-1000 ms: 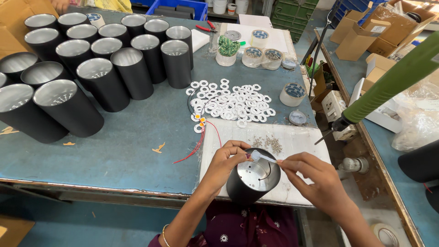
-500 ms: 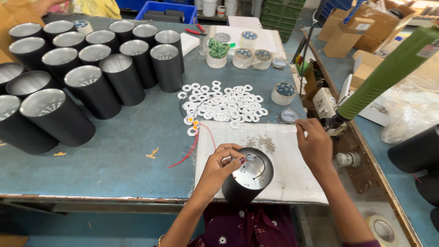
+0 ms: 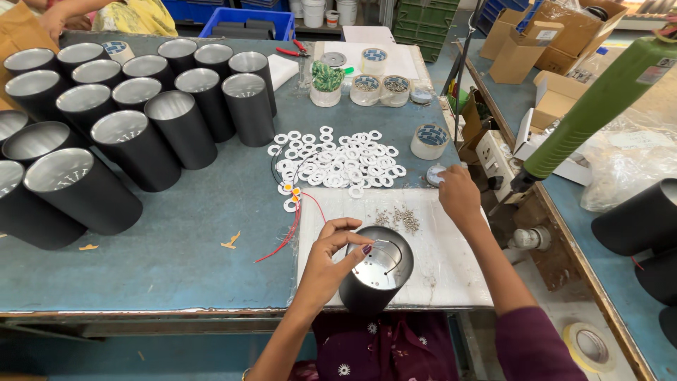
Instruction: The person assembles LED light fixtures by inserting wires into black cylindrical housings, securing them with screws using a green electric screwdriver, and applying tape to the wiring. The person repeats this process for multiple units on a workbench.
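the left hand steadies the black cylinder housing on the white sheet at the near edge of the surface, fingers curled over its rim. the right hand – at the housing 1 second ago – has moved away to the small screws and a small round lid, fingers loosely bent, empty as far as shows – apparently fetching the next part.

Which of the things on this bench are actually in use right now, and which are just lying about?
In use: black can held by left hand; small screws by right hand; white mat.

Lying about: white rings; rows of black cans; tape rolls; cardboard boxes.
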Motion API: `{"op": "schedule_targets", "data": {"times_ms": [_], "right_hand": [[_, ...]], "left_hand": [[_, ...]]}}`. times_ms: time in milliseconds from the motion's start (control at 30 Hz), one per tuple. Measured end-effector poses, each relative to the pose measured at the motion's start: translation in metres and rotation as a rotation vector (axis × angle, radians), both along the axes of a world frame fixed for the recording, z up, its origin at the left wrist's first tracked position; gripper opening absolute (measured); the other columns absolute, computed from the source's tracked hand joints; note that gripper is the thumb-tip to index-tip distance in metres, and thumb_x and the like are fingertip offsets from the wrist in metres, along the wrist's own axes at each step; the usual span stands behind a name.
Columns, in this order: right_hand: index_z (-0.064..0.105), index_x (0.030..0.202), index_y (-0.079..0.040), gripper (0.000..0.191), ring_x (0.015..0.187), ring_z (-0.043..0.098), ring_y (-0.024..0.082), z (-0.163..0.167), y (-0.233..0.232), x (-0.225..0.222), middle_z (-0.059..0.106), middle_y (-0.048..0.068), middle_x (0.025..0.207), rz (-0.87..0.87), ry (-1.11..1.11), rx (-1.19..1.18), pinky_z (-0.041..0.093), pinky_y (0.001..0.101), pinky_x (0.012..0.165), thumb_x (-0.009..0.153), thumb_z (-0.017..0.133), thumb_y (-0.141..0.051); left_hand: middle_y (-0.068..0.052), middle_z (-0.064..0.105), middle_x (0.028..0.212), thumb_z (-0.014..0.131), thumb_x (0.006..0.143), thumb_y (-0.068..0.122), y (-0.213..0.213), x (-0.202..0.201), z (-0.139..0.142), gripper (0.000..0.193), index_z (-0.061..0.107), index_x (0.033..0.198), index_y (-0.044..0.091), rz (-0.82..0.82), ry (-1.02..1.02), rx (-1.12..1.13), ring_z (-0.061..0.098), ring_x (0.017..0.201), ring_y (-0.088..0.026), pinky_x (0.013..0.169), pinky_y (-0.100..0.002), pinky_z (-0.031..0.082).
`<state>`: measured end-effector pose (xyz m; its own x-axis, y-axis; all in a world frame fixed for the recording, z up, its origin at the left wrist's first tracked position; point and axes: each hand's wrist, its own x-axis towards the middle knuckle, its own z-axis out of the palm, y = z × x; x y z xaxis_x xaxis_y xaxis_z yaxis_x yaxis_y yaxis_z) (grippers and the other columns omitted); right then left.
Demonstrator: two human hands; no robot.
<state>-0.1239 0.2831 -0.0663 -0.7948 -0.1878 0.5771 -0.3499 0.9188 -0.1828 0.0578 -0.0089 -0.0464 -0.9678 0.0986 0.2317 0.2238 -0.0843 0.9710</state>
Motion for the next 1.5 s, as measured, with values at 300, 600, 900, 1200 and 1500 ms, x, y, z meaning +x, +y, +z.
{"op": "schedule_targets", "data": {"times_ms": [300, 600, 900, 1200, 1500], "right_hand": [[0.081, 0.099, -0.009, 0.016, 0.080, 0.071, 0.012, 0.115, -0.032, 0.130, 0.081, 0.001, 0.095, 0.447, -0.572, -0.385, 0.053, 0.0273, 0.063, 0.089, 0.072, -0.016], [0.079, 0.093, -0.009, 0.015, 0.071, 0.067, 0.012, 0.147, -0.069, 0.157, 0.075, 0.000, 0.083, 0.519, -0.677, -0.291, 0.051, 0.0287, 0.058, 0.085, 0.075, -0.021], [0.078, 0.089, -0.009, 0.015, 0.068, 0.064, 0.014, 0.144, -0.075, 0.153, 0.072, 0.001, 0.078, 0.530, -0.726, -0.243, 0.050, 0.0313, 0.059, 0.084, 0.076, -0.023], [0.074, 0.087, -0.006, 0.013, 0.068, 0.060, 0.015, 0.141, -0.081, 0.148, 0.068, 0.003, 0.077, 0.523, -0.722, -0.229, 0.048, 0.0317, 0.059, 0.082, 0.075, -0.018], [0.076, 0.086, -0.004, 0.012, 0.064, 0.054, 0.015, 0.133, -0.070, 0.154, 0.064, 0.004, 0.076, 0.511, -0.739, -0.263, 0.047, 0.0310, 0.058, 0.081, 0.076, -0.014]], "left_hand": [[-0.008, 0.057, 0.135, 0.077, 0.086, 0.020, -0.004, 0.005, 0.014, 0.017, 0.082, 0.098, 0.010, 0.078, 0.073, -0.113, 0.054, 0.131, -0.025, 0.111, -0.040, 0.040], [-0.008, 0.057, 0.136, 0.078, 0.085, 0.021, -0.004, 0.014, 0.030, 0.017, 0.083, 0.098, 0.011, 0.114, 0.090, -0.166, 0.054, 0.132, -0.025, 0.110, -0.041, 0.041], [-0.009, 0.057, 0.138, 0.079, 0.082, 0.018, -0.007, 0.017, 0.035, 0.018, 0.084, 0.099, 0.016, 0.157, 0.141, -0.247, 0.054, 0.133, -0.026, 0.110, -0.043, 0.042], [-0.010, 0.055, 0.141, 0.078, 0.082, 0.018, -0.013, 0.027, 0.051, 0.017, 0.084, 0.098, 0.015, 0.227, 0.116, -0.403, 0.049, 0.137, -0.029, 0.113, -0.045, 0.037], [-0.010, 0.062, 0.134, 0.077, 0.080, 0.018, -0.015, 0.029, 0.065, 0.010, 0.082, 0.083, 0.010, 0.271, 0.230, -0.741, 0.052, 0.129, -0.032, 0.109, -0.048, 0.035]]}}
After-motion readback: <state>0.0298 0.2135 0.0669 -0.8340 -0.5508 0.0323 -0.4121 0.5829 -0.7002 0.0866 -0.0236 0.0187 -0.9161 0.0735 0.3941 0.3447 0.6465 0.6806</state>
